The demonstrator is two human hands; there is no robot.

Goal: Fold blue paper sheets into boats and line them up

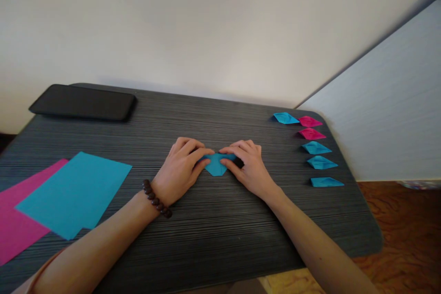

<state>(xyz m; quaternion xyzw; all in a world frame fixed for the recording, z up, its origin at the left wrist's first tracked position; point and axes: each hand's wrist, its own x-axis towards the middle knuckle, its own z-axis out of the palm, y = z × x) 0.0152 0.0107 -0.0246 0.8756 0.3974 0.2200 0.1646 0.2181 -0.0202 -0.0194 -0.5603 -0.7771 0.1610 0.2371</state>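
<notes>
While both forearms reach in from the bottom corners of the frame, the hands meet near its centre over a small folded blue paper [217, 166]. The left hand [184, 165] curls inward, nearly closed, its thumb and forefinger pinching the left end of the piece; the right hand [248, 165] mirrors it at the other end, thumb on the near side, forefinger along the far edge, the remaining fingers bent loosely. Both wrists lie low, close to the tabletop. The paper tapers toward the person to a short, blunt edge.

A bracelet of round dark-brown beads [156, 199] circles the left wrist, and an orange-brown sleeve edge [46, 271] shows at lower left. Beneath everything I see a dark grey table [206, 243] with fine streaky grain and rounded corners.

Toward the left of the frame, a flat, matt blue sheet [77, 193] overlaps pink paper [20, 216]. Above them, at upper left, lies a flat black slab [84, 103] with rounded corners. Over on the right, four blue folded pieces [317, 148] and two pink folded pieces [312, 134], pointed and creased, mostly form a column; one blue one sits left of the farthest pink. Beyond stands a plain pale wall [206, 27].
</notes>
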